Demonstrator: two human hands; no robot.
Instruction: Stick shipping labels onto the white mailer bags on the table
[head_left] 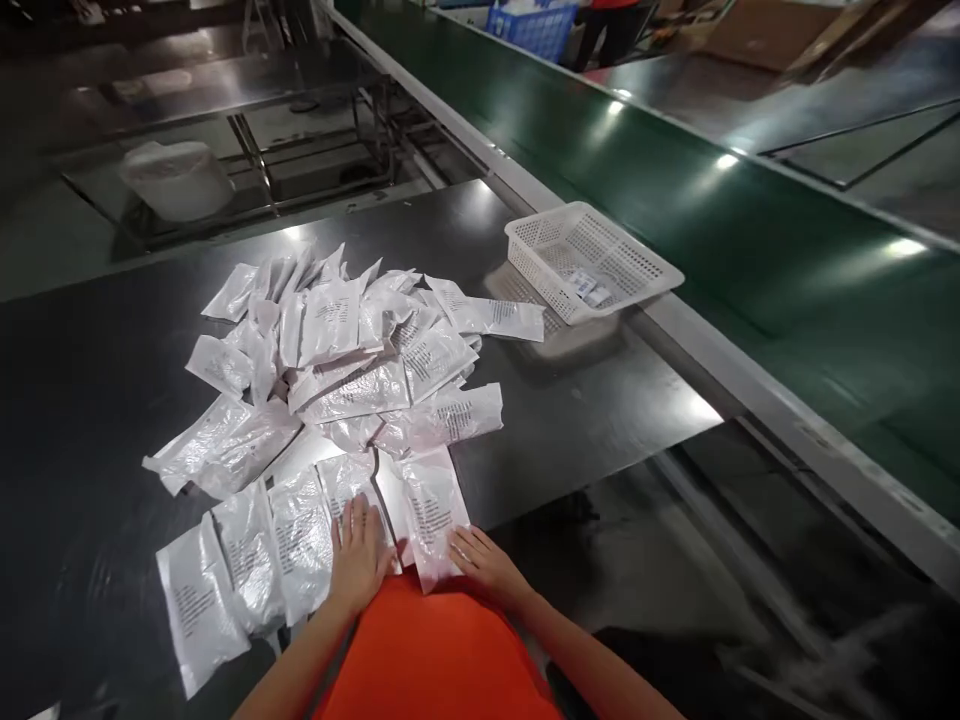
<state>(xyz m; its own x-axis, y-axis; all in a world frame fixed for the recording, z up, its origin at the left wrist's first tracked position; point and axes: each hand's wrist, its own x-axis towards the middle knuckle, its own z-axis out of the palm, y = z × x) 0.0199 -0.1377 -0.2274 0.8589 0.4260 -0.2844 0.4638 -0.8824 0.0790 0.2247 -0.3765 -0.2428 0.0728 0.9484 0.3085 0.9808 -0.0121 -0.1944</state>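
Note:
My left hand (358, 553) lies with fingers stretched out on a white plastic packet (346, 480) with printed text, in a row at the table's near edge. To its left in this row are more packets, among them a flat one (199, 605) at the far left end. My right hand (486, 566) touches the right edge of another printed packet (431, 505), its fingers extended and its thumb not clearly visible. Just beyond both hands lies a heaped pile of similar packets (367, 385).
A white perforated basket (630, 265) with a few small packets inside stands at the right edge of the dark metal table (585, 400). Past it runs a green conveyor belt (675, 190). A white tub (176, 180) and a blue crate (532, 30) are farther back, with a person partly visible.

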